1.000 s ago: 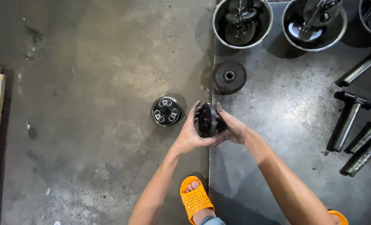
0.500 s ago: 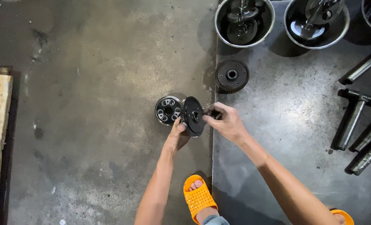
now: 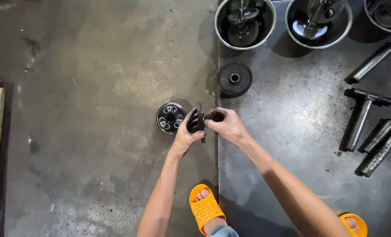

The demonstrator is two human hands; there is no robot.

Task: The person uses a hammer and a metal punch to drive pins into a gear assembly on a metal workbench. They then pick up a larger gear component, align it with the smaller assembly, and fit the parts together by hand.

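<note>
- Left hand [image 3: 184,134] curled around the toothed gear [image 3: 199,120], gripping it on edge above the concrete floor [image 3: 94,131], forearm stretched forward.
- Right hand [image 3: 228,125] closed on the gear's dark hub from the other side, at the left edge of the steel plate [image 3: 300,145].
- Round clutch hub [image 3: 171,117] flat on the floor, just left of the gear.
- Second gear [image 3: 234,79] flat near the plate's left edge.

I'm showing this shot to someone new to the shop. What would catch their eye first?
Probably the two hands at centre: the left hand and right hand hold a dark toothed gear on edge between them. Next, the orange sandal below, and the steel bowls of parts along the top edge.
</note>
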